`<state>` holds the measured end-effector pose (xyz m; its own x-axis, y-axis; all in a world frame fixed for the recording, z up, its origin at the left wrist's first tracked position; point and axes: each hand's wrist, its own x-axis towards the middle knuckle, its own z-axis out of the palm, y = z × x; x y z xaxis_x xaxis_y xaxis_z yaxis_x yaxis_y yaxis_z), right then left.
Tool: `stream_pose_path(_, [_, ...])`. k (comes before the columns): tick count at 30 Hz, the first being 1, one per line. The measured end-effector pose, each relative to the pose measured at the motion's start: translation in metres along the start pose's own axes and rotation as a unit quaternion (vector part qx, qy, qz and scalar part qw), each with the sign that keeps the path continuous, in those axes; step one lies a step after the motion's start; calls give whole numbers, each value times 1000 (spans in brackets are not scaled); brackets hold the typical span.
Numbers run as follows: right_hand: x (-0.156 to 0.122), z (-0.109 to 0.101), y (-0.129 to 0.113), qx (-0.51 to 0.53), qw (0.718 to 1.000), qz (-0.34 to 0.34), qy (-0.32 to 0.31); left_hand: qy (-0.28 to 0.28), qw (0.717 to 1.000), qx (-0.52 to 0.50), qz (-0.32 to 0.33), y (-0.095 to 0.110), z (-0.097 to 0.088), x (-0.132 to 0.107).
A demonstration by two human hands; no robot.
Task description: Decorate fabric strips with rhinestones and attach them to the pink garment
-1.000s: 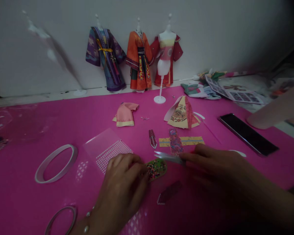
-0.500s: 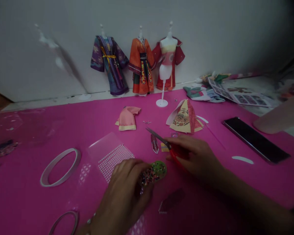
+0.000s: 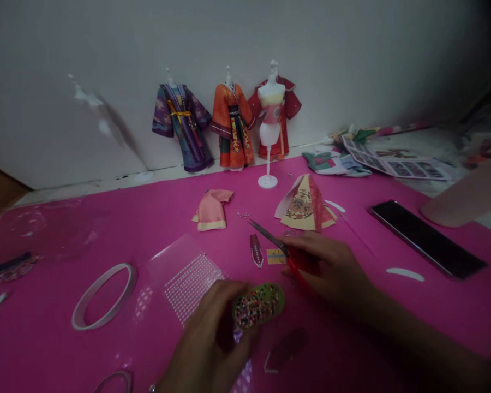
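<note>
Between the fingers and thumb of my left hand [image 3: 207, 338] is a small oval green case [image 3: 262, 303] with many coloured beads, held just above the table. My right hand [image 3: 331, 267] grips red-handled scissors [image 3: 269, 237], their blades pointing up and left and nearly together. By the blades lie a dark red pointed strip [image 3: 256, 252] edged with rhinestones and a small yellow piece [image 3: 276, 257]. A clear sheet of rhinestone rows [image 3: 190, 289] sits beside my left hand. Farther back are a pink doll top [image 3: 213, 210] and a patterned doll skirt [image 3: 303, 207].
Doll forms in a purple robe [image 3: 182, 123] and an orange robe [image 3: 232, 125] lean against the wall. Before a red robe stands a white doll form [image 3: 269, 134]. A black phone [image 3: 427, 237] lies right; a white tape ring [image 3: 79, 314] lies left.
The view has tilted, so the scene sits lower. My left hand has turned the case, and more of its beads show. My right hand still holds the scissors in much the same place.
</note>
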<state>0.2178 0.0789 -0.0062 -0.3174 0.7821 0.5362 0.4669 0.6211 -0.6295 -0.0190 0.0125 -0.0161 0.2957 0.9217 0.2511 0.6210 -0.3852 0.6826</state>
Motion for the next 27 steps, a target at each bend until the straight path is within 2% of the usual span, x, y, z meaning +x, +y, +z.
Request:
stream_pose_path(11, [-1,1,1,2,1000,-14,-3,-13,997,-70,-33,2,4,-7])
stream_pose_path(23, [-1,-1,1,7,1000,-27,-2,38,997,-48,43,-1,2,-6])
stream_pose_path(25, [-1,-1,1,1,1000,-27,-1,56,997,-29,39,1,0,-5])
stream_pose_path(27, [-1,-2,0,-3,1000,-25,1,51,998,-25,22,2,0,-3])
